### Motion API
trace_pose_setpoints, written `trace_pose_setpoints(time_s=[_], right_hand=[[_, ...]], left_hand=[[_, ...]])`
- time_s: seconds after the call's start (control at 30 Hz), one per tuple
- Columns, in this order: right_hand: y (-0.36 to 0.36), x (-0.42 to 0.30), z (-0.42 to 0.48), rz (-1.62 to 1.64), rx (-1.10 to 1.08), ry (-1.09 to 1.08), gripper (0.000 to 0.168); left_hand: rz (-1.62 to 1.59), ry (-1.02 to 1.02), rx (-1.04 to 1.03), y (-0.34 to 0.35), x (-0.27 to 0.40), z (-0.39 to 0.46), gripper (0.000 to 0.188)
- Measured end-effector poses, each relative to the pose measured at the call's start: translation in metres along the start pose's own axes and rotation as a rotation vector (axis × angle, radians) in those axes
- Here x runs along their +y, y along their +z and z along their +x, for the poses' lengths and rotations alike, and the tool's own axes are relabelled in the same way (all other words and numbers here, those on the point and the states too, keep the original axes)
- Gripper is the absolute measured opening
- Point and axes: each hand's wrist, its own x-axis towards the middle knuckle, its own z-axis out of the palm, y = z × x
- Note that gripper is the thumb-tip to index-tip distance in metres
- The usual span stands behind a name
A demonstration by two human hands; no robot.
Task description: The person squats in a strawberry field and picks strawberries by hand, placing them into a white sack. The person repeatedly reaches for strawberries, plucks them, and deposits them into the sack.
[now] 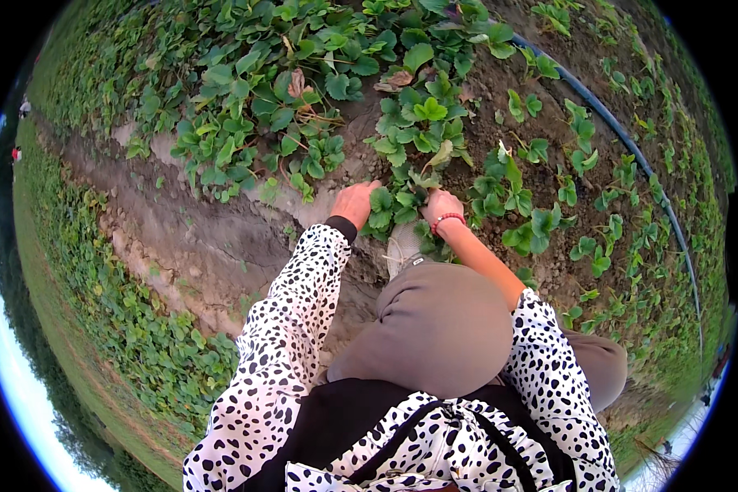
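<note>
Low strawberry plants [406, 197] with toothed green leaves grow from brown soil between my two hands. My left hand [352, 204], in a black cuff, reaches to the left edge of this clump, its fingertips at the leaves; whether it grips anything cannot be made out. On the clump's right side is my right hand [443, 208], with a red bead bracelet [448, 222] at the wrist. Its fingers are bent at the base of a pale, wilted leaf [424, 179], and leaves partly hide the fingertips. Just above the hands, a yellowish leaf [441, 154] stands up.
A light shoe [404, 246] rests against the clump, below my hands. A dark hose [615, 123] curves along the right over soil with small strawberry plants. Denser foliage [240, 80] fills the upper left. A bare soil furrow [190, 215] runs at left. Distant people are at the rim.
</note>
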Motion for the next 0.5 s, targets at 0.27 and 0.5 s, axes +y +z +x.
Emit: trace_pose_setpoints(time_s=[0.27, 0.5], right_hand=[[0.006, 0.056, 0.012, 0.114, -0.133, -0.019, 0.03], [-0.025, 0.122, -0.049, 0.703, 0.02, -0.048, 0.02]], left_hand=[[-0.418, -0.292, 0.284, 0.008, -0.014, -0.014, 0.007], [-1.19, -0.406, 0.305, -0.046, 0.028, -0.024, 0.012]])
